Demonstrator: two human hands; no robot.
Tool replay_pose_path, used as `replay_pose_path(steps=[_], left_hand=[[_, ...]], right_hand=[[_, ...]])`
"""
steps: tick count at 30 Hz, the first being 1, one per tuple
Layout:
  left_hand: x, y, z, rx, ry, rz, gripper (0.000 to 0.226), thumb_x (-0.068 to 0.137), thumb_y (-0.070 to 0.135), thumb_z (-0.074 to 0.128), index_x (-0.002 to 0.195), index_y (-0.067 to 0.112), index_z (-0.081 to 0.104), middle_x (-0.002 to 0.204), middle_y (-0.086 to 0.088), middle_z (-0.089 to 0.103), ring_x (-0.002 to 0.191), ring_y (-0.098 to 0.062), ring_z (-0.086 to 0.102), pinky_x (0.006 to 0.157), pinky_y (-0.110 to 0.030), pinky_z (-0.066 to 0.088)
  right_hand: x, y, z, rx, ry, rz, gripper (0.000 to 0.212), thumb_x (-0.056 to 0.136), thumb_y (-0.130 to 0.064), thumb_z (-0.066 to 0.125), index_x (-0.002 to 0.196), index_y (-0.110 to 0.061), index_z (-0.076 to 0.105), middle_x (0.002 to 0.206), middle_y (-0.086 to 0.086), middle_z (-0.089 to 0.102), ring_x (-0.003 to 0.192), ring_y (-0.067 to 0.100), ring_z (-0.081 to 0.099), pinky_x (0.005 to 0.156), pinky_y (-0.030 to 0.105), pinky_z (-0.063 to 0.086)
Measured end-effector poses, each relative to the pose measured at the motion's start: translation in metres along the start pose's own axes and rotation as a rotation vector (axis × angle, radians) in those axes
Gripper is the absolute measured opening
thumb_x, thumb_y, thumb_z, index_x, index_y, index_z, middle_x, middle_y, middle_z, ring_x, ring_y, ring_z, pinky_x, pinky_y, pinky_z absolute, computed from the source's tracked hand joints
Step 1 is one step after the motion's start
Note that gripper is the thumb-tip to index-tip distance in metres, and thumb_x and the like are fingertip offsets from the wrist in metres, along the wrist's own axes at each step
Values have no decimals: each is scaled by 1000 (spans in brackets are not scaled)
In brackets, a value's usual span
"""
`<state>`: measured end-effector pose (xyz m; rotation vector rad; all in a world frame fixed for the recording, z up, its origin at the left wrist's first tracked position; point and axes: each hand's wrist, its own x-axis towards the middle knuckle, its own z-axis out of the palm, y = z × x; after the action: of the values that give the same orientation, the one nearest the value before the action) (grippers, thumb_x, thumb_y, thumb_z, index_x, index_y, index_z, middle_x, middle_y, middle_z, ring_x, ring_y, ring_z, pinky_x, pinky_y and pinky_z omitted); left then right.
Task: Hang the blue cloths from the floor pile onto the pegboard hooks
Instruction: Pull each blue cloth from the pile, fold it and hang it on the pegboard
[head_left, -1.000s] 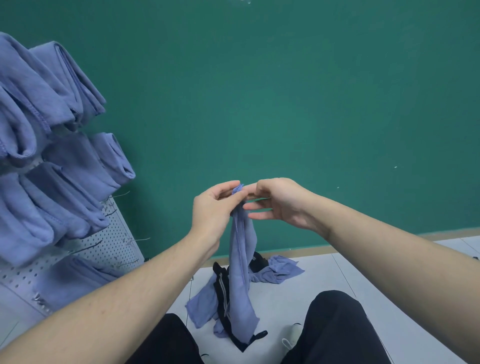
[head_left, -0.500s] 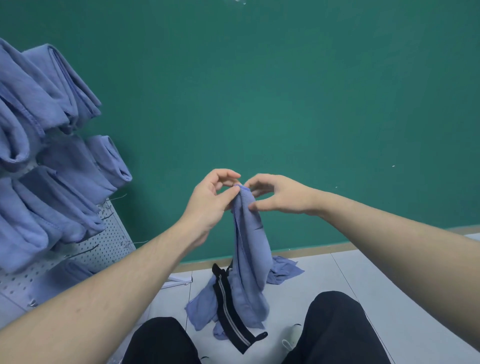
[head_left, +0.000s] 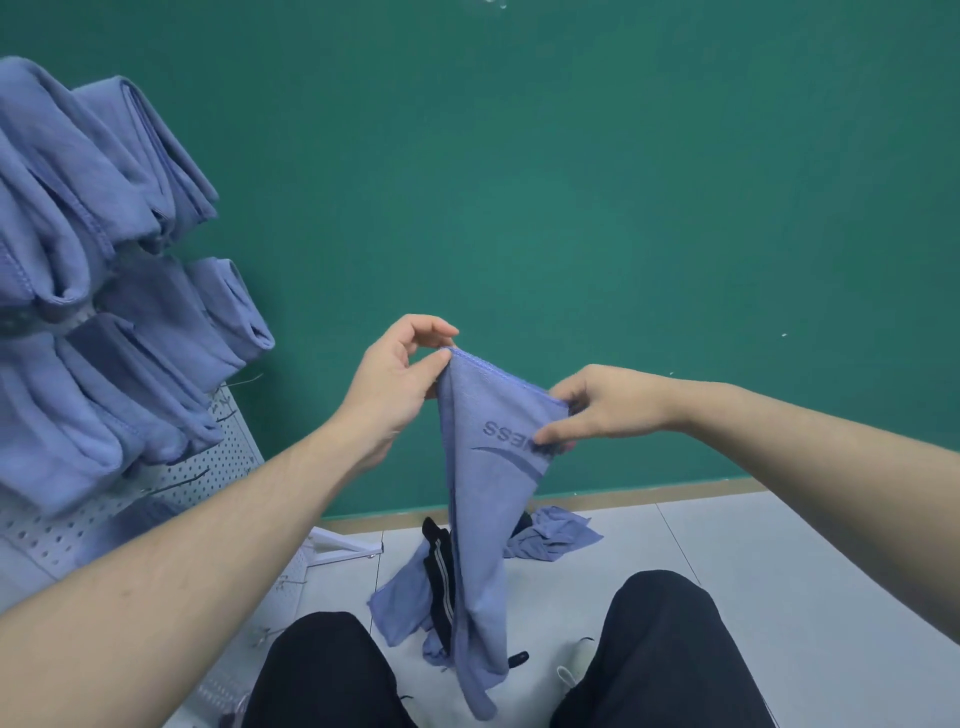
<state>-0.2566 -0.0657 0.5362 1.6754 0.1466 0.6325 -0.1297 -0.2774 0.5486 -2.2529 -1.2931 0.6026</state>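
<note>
Hanging already at far left: folded blue cloths (head_left: 104, 322) fill the upper pegboard (head_left: 228, 457) hooks, bare hooks lower down. Left hand (head_left: 395, 384) pinches the top corner of the held cloth (head_left: 483, 519); right hand (head_left: 602, 410) grips the hem just beside it. Half a second ago both hands met at one bunched point, now they're apart, top edge stretched, printed logo showing. Likely next: hook it. More cloth sits in the floor pile (head_left: 550, 535) below.

- L hand (head_left: 395, 384) raised, thumb & forefinger pinched, other fingers arched above.
- R hand (head_left: 597, 410) lower, fingers curled, thumb pressing.
- Both forearms outstretched.
</note>
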Motion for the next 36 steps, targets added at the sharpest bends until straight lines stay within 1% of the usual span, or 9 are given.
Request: replay_pose_path(steps=[3, 7, 12, 16, 20, 24, 27, 31, 36], left_hand=[[0, -2, -9, 83, 16, 17, 29, 98, 0, 55, 95, 27, 63, 101, 3, 62, 81, -5, 58, 68, -21, 51], [-1, 7, -9, 87, 63, 37, 26, 98, 0, 54, 94, 25, 62, 100, 7, 61, 74, -1, 58, 65, -23, 52], [-1, 33, -11, 83, 107, 80, 24, 99, 1, 53, 94, 24, 60, 100, 10, 60, 69, 3, 58, 65, -23, 54], [0, 45, -16, 10, 129, 49, 25, 98, 2, 54, 94, 26, 60, 96, 9, 61, 72, -4, 56, 63, -22, 47], [-4, 59, -11, -365, 57, -135, 17, 98, 8, 58, 110, 19, 57, 80, 1, 66, 61, -8, 61, 61, -23, 50], [-23, 48, 8, -543, -229, -382, 51, 89, 44, 58, 130, 13, 63, 126, -8, 70, 113, -18, 68, 97, -36, 54], [-40, 25, 19, -412, -294, -494, 43, 87, 38, 63, 123, 14, 68, 125, -7, 71, 112, -21, 65, 106, -45, 45], [-45, 9, 25, -419, -170, -427, 28, 97, 18, 61, 125, 16, 65, 120, -4, 73, 108, -19, 69, 95, -41, 51], [-46, 4, 24, -397, -64, -392, 20, 102, 20, 56, 119, 22, 65, 114, 4, 75, 103, -11, 71, 85, -32, 55]], right_hand=[[-7, -3, -14, 43, 167, -59, 21, 91, -34, 73, 78, -19, 66, 74, -18, 68, 68, 7, 59, 73, 26, 50], [-4, -13, -22, 157, 310, -153, 33, 88, -17, 77, 76, -18, 46, 67, -11, 55, 62, 8, 47, 62, 27, 42], [-4, -36, -31, 541, 342, -29, 39, 90, -8, 74, 118, -18, 49, 89, 5, 74, 74, 16, 66, 73, 32, 59], [-9, -48, -37, 642, 247, 85, 9, 94, -20, 69, 92, -13, 73, 81, 0, 72, 75, 17, 65, 79, 33, 59], [-5, -64, -39, 726, 397, 34, 21, 103, -27, 51, 113, -19, 67, 98, -3, 74, 82, 15, 69, 74, 33, 58], [3, -75, -34, 730, 488, 15, 23, 104, -30, 46, 119, -23, 62, 113, -2, 73, 96, 14, 70, 81, 36, 58], [11, -74, -28, 685, 533, 62, 18, 103, -30, 45, 106, -20, 59, 106, 1, 70, 93, 18, 68, 82, 36, 56], [19, -60, -19, 743, 568, 137, 15, 102, -29, 50, 102, -17, 60, 107, 5, 70, 89, 18, 69, 79, 31, 56], [15, -40, 14, 1063, 453, 202, 59, 91, -57, 62, 122, -7, 67, 116, 10, 74, 106, 26, 72, 96, 40, 54]])
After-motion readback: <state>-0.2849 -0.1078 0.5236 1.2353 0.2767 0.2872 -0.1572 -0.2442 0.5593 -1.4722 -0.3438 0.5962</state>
